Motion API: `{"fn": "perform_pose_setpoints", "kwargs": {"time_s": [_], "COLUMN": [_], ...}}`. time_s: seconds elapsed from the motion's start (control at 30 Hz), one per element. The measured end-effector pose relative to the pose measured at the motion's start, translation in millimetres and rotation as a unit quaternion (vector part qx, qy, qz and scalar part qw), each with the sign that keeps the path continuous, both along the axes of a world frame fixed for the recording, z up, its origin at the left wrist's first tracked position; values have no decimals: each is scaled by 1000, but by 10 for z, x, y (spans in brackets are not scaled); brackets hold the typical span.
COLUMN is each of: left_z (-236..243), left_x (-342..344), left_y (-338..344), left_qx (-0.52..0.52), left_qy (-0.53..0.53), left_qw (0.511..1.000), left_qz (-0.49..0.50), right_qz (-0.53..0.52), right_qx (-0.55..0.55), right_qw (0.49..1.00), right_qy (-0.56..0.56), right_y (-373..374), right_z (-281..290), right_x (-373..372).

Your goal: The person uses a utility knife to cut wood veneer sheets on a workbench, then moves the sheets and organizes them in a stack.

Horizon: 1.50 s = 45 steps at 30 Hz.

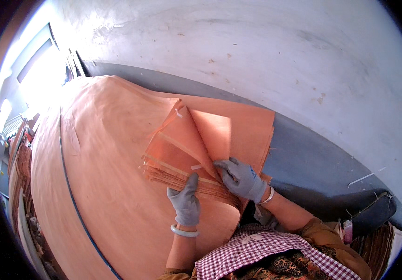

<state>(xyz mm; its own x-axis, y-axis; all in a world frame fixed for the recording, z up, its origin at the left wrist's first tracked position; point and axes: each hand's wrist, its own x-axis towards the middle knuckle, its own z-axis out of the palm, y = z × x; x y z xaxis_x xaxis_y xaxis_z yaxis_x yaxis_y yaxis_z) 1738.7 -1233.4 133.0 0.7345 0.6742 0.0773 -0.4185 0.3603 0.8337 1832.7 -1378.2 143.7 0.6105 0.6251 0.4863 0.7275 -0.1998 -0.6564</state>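
Note:
A stack of thin orange-brown wood veneer sheets (175,151) is folded back on itself, its layered edges turned toward me. My left hand (185,204), in a grey glove, is closed on the near edge of this stack, thumb on top and fingers hidden beneath. To its right, my right hand (244,180), gloved the same way, pinches the curled edge of an upper veneer sheet (203,133). Small pale tape strips (196,167) stick to the folded sheets. Under everything spreads a broad veneer surface (112,135).
A dark blue cord or strip (72,196) runs along the left of the veneer. A whitish wall (266,51) with a grey lower band (303,158) rises beyond and to the right. More stacked sheets (373,249) stand at lower right. Bright light enters at upper left.

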Motion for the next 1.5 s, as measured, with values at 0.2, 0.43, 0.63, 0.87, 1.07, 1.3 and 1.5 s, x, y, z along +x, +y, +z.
{"fn": "perform_pose_setpoints", "kwargs": {"time_s": [0.2, 0.43, 0.63, 0.87, 1.07, 1.3, 1.5], "left_z": [-63, -99, -13, -35, -38, -40, -45], "left_x": [10, -66, -15, -58, -33, -10, -9], "left_y": [1, 51, 3, 23, 8, 9, 13], "left_qx": [-9, -13, -13, -4, 0, -2, 9], "left_qy": [-13, 11, 5, -10, -6, -28, 0], "left_qw": [1000, 1000, 1000, 1000, 1000, 999, 1000], "left_qz": [-1, 5, -18, -19, -27, -25, -12], "right_qz": [-16, -215, 7, 69, 88, 71, 46], "right_qx": [14, -109, -10, 46, 33, 24, 32], "right_qw": [999, 948, 999, 988, 969, 985, 995], "right_qy": [30, -208, -39, 129, 229, 153, -78], "right_y": [15, -176, 40, 125, 30, -28, 37], "right_z": [-12, 342, 85, -97, -60, -35, 77], "right_x": [-10, -30, -114, -33, 8, -18, -94]}}
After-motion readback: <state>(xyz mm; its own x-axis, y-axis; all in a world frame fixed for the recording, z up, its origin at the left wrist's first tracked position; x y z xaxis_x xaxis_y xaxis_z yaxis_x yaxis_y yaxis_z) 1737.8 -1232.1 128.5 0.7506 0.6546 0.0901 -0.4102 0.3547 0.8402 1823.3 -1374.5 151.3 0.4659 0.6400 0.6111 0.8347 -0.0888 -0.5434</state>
